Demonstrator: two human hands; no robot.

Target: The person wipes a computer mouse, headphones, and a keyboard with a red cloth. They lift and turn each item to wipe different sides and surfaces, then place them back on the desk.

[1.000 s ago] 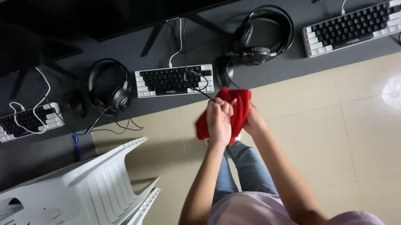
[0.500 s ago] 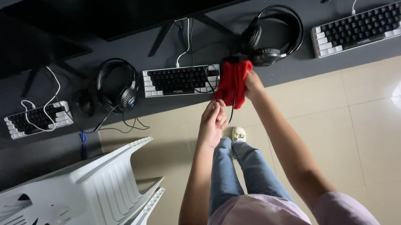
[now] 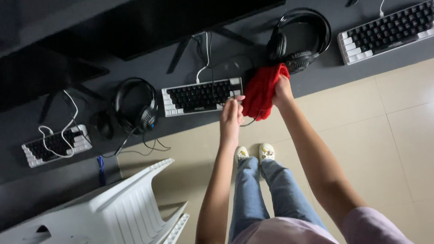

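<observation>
My right hand grips a crumpled red cloth and holds it against the front edge of the dark grey desk, just below a black headset. My left hand hovers at the right end of a small black and white keyboard, fingers loosely curled, next to the cloth's lower edge. A thin black cable hangs near both hands. My legs in blue jeans and pale shoes stand on the tiled floor below.
A large dark monitor stands behind the keyboard. Another headset, a mouse and a second keyboard lie to the left; a third keyboard is at the right. A white plastic chair stands at lower left.
My right hand has carried the red cloth up from in front of my body to the desk edge. My left hand has let go of the cloth and moved towards the middle keyboard.
</observation>
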